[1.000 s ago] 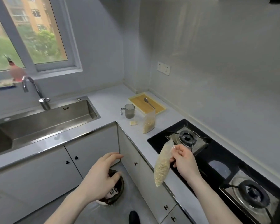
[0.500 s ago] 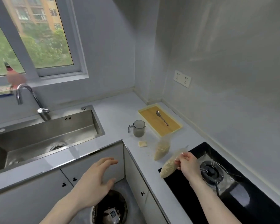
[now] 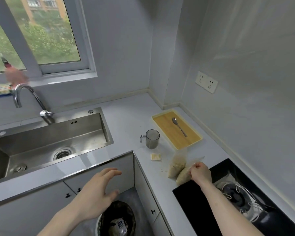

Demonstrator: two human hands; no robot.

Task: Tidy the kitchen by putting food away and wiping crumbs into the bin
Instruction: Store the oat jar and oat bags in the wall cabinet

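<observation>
I see my right hand (image 3: 201, 172) over the worktop (image 3: 126, 120) by the near corner of the black hob (image 3: 199, 201), fingers curled and pinching the top of a clear bag of pale grains (image 3: 183, 176); the bag lies tilted with its lower end on the counter at the hob's edge. A second bag of the same grains (image 3: 176, 166) stands just beside it, touching or nearly touching (I cannot tell which), its clear top reaching up toward the yellow-rimmed wooden tray (image 3: 167, 132). A metal spoon (image 3: 178, 126) lies on that tray. A few loose crumbs (image 3: 163, 170) show on the counter to the left of the bags, and a small pale yellow piece (image 3: 155, 157) sits near them, just in front of a grey transparent cup with a handle (image 3: 152, 139). My left hand (image 3: 99, 193) hangs in the air in front of the grey cabinet doors (image 3: 41, 206), fingers spread and relaxed, holding nothing. Below it on the floor is the round bin (image 3: 117, 218), with a dark liner and some packaging inside. To the left, the steel sink (image 3: 46, 142) is set into the counter, with a curved tap (image 3: 31, 99) behind it, and a blurred pink bottle (image 3: 12, 72) stands on the window sill. A gas burner (image 3: 237, 195) shows on the hob beyond my right forearm.
</observation>
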